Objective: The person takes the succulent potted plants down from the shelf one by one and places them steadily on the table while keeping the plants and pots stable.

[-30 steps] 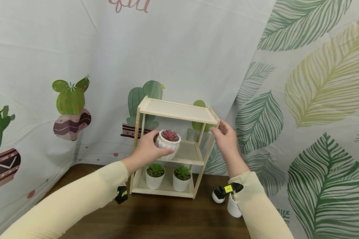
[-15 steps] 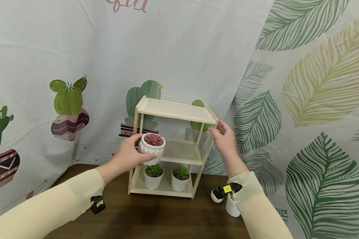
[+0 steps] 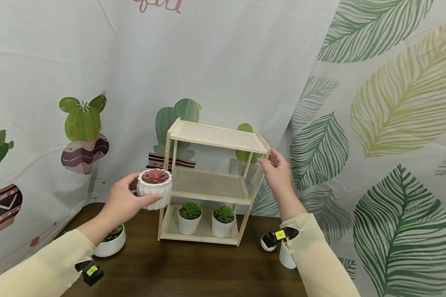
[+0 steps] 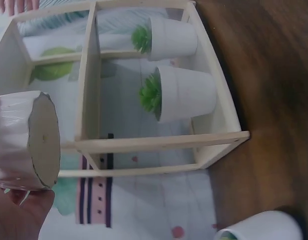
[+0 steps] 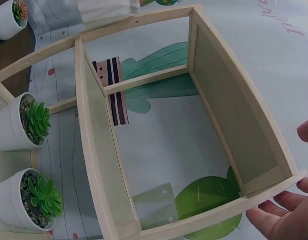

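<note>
Well, the left hand (image 3: pixel 123 201) grips a bumpy white pot (image 3: pixel 155 189), best kept level; the right hand (image 3: pixel 280 176) maybe grips the pale wooden shelf (image 3: pixel 209 182).

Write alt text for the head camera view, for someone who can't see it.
A person's left grip holds a white pot with a red succulent near the left side of a three-tier wooden shelf, which the right grip touches. Two green succulents in white pots stand on its bottom tier. Another potted plant sits on the table at left.
</note>
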